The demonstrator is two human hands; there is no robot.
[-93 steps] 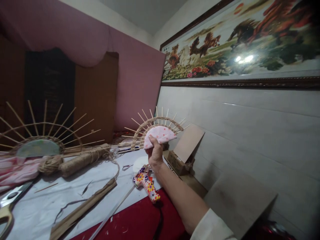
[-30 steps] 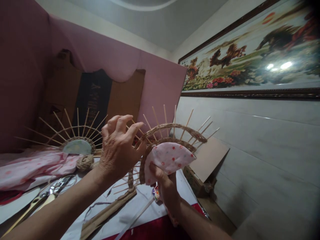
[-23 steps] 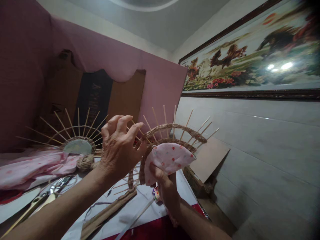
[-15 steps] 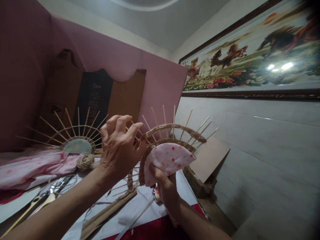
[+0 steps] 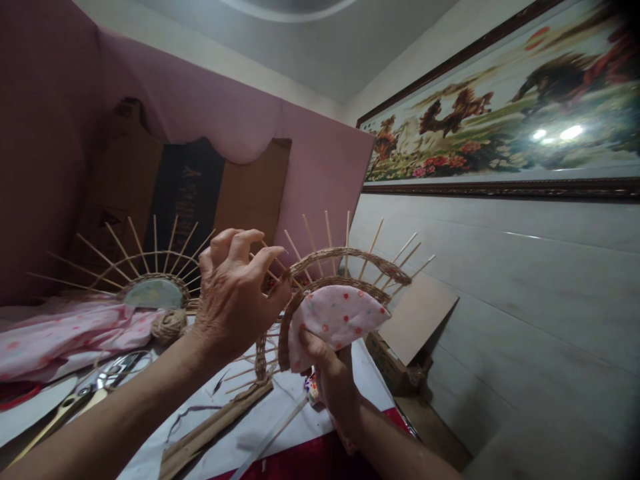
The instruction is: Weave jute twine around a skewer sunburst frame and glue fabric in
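Observation:
My right hand [image 5: 330, 373] holds up from below a half-round woven piece [image 5: 350, 263] with wooden sticks fanning out of its arc. Its centre is a pink fabric pad with red dots [image 5: 337, 315], and my fingers are closed on that pad's lower edge. My left hand [image 5: 235, 293] is at the piece's left side, thumb and curled fingers pinched at the sticks and woven rim there. What sits in the pinch is too small to make out.
A second stick-and-weave half circle [image 5: 150, 283] leans at the back left, with a twine ball [image 5: 169, 325] and pink cloth [image 5: 60, 337] beside it. Scissors [image 5: 85, 397], a brown strip [image 5: 210, 430] and a patterned glue gun [image 5: 311, 390] lie on the white table cover. A cardboard box [image 5: 395, 363] stands by the right wall.
Three seconds ago only my right hand held the piece, farther away. It has come closer and my left hand has joined at the left rim. In the last second the left fingers shifted slightly.

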